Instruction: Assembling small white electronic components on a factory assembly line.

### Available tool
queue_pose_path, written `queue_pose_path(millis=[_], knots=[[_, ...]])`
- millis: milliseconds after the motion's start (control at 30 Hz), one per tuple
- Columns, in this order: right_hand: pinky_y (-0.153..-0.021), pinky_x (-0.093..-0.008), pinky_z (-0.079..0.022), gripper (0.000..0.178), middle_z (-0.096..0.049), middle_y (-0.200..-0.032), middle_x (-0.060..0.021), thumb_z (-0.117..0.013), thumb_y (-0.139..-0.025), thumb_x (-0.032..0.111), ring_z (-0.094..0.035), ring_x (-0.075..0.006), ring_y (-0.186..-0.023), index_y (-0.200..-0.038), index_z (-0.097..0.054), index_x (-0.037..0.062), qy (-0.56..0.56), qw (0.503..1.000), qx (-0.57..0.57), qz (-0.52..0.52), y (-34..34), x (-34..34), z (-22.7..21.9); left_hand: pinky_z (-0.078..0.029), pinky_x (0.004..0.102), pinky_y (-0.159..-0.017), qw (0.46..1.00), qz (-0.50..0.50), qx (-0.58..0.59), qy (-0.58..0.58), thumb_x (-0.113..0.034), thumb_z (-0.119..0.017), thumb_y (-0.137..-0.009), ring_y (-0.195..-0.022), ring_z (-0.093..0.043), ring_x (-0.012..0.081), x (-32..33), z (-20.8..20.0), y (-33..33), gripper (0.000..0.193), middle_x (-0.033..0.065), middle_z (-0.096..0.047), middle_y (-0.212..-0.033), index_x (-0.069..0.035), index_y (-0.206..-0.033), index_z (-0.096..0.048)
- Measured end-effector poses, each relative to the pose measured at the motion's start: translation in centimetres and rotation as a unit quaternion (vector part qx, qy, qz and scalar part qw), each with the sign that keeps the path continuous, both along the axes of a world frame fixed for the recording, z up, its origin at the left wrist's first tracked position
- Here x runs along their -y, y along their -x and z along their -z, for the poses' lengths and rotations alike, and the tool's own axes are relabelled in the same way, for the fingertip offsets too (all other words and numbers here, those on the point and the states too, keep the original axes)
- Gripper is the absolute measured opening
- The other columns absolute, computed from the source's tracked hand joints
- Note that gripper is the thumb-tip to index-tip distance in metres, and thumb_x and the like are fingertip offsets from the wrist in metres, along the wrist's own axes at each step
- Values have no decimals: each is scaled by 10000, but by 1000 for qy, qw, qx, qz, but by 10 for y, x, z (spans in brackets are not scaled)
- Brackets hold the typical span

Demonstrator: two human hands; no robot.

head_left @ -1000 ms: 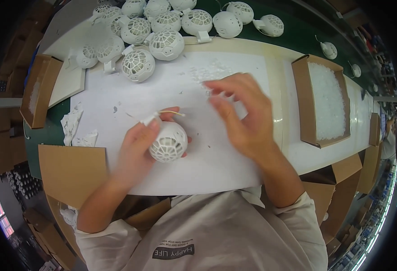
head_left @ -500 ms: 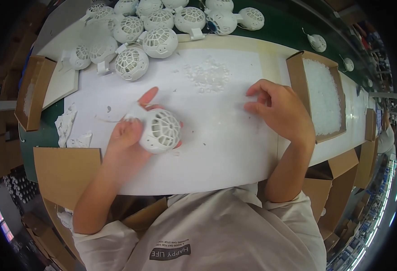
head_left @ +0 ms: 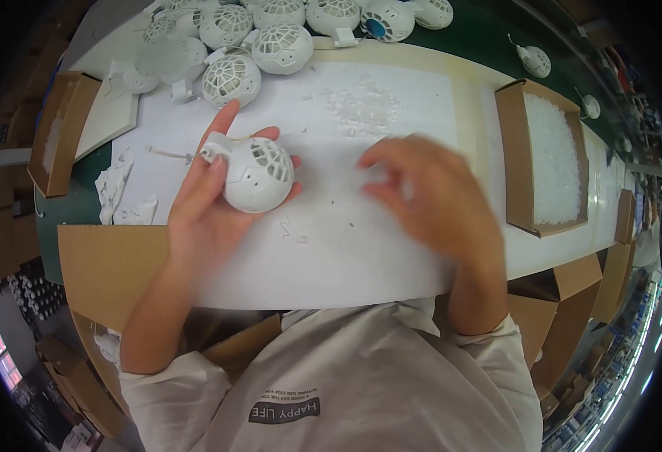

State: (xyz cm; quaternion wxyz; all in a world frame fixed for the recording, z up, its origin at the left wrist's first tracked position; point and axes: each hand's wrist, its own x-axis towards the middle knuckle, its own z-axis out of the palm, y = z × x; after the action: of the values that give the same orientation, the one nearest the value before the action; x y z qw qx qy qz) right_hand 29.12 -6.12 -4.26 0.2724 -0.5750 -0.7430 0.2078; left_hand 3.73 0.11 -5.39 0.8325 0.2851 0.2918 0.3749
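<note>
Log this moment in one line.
left hand: holding white ball | right hand: blurred, apart from ball, contents unclear | translucent pieces: loose on white surface

The held ball [head_left: 258,178] is white, partly web-patterned; the far tabletop [head_left: 481,38] green.

1. I am looking through the left head-worn fisheye, facing down at the table [head_left: 308,271].
2. It is sitting near, above the left hand [head_left: 214,196] and right hand [head_left: 440,200].
3. The shirt [head_left: 391,377] is filling its lower middle; straight edges are bending toward its rim.
</note>
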Motion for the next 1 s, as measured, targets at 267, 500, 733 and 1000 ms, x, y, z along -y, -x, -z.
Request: queue_pose_path(millis=[267,500,733,1000], knots=[[-683,-349,-513,173,-655,-830,-79,-771,-775,78,-617,-272,-757,-920,-680,55,-24,987,19,-158,59,9,31,-478,371,-948,934,-9,-217,-282,-227,-714,-911,-1076,-545,220,1,31,17,580,112,-490,-1226,-68,-1415,-478],[-671,-310,-496,181,-707,-850,-77,-794,-726,-22,-630,-227,-754,-879,-726,46,-42,967,-249,-34,27,0,0,-453,316,-853,746,-69,-381,-542,-195,-802,-790,-976,-509,195,0,17,11,474,87,-463,-1129,-87,-1230,-661],[-651,-295,-470,217,-717,-823,-75,-818,-690,-46,-606,-193,-737,-878,-743,34,-48,952,-302,-11,32,1,-6,-452,328,-835,677,-90,-423,-596,-163,-837,-728,-972,-509,217,-1,21,7,443,100,-453,-1121,-133,-1152,-713],[-608,-273,-451,214,-716,-813,-62,-832,-686,-14,-599,-181,-717,-872,-745,48,-114,974,-196,-19,35,-2,1,-457,329,-813,673,-98,-425,-598,-141,-824,-746,-944,-515,206,-1,21,7,413,89,-454,-1128,-119,-1141,-706]])
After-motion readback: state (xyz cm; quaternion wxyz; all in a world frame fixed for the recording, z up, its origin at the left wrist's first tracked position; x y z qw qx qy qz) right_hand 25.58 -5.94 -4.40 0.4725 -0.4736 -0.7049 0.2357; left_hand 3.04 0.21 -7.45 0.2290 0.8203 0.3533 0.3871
